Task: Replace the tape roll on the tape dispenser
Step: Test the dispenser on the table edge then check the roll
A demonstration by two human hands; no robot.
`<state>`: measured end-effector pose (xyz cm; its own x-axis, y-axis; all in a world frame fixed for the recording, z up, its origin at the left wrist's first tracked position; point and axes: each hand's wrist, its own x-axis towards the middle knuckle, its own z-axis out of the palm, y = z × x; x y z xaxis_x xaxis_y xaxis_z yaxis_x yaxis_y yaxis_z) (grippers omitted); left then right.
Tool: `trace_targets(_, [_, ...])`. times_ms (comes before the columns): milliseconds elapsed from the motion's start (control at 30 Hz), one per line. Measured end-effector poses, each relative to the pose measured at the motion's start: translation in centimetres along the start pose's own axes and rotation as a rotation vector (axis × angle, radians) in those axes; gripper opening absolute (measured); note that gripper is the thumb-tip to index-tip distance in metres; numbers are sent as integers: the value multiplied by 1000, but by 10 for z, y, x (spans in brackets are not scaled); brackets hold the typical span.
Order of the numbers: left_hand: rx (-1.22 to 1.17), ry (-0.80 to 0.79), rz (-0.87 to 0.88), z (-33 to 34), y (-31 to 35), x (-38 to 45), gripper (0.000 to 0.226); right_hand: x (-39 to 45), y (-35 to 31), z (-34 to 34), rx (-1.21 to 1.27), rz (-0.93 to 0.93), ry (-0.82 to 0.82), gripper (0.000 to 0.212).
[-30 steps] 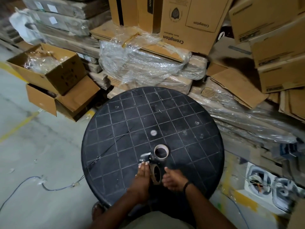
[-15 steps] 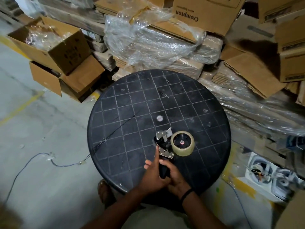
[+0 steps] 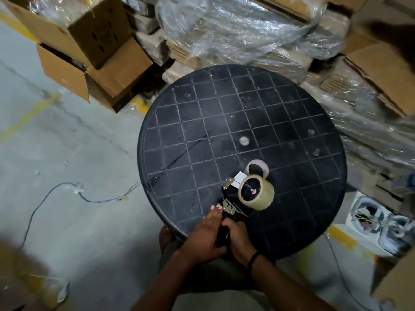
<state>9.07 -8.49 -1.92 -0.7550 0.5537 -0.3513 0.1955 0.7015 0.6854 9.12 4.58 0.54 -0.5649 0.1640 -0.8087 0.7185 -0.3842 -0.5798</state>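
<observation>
Roll (image 3: 256,195) sits on dispenser (image 3: 231,198), near edge of surface (image 3: 292,122).
Right hand (image 3: 239,240) grips the handle; left hand (image 3: 205,236) lies alongside, fingers straight.

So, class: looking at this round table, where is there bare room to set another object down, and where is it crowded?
Bare room: the far half of the black table beyond the empty core, and the patch to the left of the dispenser. Crowded: the near edge, where the new tape roll, the left hand and the right hand cluster.
</observation>
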Motion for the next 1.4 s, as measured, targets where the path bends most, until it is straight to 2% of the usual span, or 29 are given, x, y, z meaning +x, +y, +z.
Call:
trace_targets(133, [166,-175,43,-34,-61,-1,122,17,39,54,-106,-64,189,18])
trace_targets(200, [345,-300,41,-54,-84,0,124,22,58,64,-193,-43,268,29])
trace_targets(267, [485,-379,13,-70,-103,1,119,22,73,67,-289,-11,294,39])
trace_targets(400, [594,-481,-37,-76,-119,9,106,22,80,66,-374,47,333,40])
trace_targets(567, [635,-447,4,-70,-116,40,77,39,61,72,-565,102,385,34])
trace_targets(767, [632,-540,-80,-59,-112,54,69,31,48,86,-716,146,430,42])
trace_targets(900, [595,-593,-124,-55,-115,56,83,27,47,83,-708,91,483,34])
trace_targets(1033, [575,-564,-116,-50,-116,51,82,24,46,84,-674,105,522,32])
trace_targets(1133, [553,-523,-119,-44,-110,47,110,25,48,84,-634,140,516,32])
trace_targets(1200, [564,-494,-134,-37,-104,46,120,26,51,84,-628,146,504,33])
trace_targets(1400, [606,-424,-142,-33,-96,41,101,28,59,80,-620,174,487,35])
